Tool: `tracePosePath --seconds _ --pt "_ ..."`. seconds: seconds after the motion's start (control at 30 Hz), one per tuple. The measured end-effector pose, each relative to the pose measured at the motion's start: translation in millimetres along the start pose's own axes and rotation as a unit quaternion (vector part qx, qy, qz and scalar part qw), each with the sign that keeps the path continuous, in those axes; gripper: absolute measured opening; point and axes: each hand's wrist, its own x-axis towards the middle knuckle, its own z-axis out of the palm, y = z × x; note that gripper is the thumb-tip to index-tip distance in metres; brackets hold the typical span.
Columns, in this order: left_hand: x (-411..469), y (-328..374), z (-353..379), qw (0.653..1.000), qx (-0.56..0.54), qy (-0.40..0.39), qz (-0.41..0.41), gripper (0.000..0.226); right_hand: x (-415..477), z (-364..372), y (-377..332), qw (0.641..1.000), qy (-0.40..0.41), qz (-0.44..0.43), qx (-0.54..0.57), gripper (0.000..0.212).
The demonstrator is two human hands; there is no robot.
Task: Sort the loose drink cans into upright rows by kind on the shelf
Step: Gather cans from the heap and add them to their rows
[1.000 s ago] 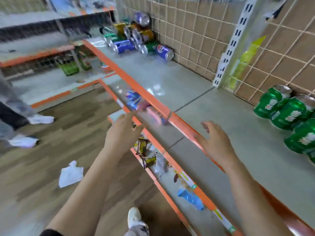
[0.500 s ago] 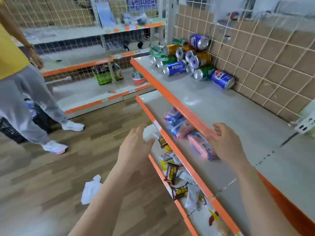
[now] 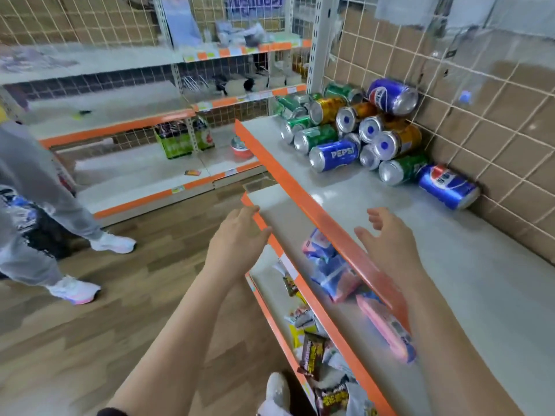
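Item: heap of loose aluminium drink cans [image 3: 354,136], green, gold and blue, all on their sides, at 1 o'clock in the back corner of the grey metal shelf [image 3: 450,265]. Grips: left hand [image 3: 237,238] and right hand [image 3: 387,241] spread open, empty, nearer the heap than a second ago; sorting judged not begun
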Motion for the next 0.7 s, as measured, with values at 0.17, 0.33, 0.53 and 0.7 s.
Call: tracePosePath --seconds 0.17,0.33,0.53,0.7 --pt "89 0 -6 1.000 -0.004 -0.008 0.023 0.049 80 28 -23 1.000 -0.006 0.000 0.017 0.042" --pt "162 2 -9 0.998 -0.010 -0.023 0.055 0.049 136 42 -43 1.000 0.009 0.001 0.017 0.037" --pt "259 10 -6 0.988 -0.005 -0.075 0.136 0.050 188 51 -64 0.996 0.071 0.046 -0.001 0.035" --pt "336 26 -6 0.960 0.013 -0.130 0.248 0.051 217 63 -78 0.980 0.161 0.120 0.010 0.041"
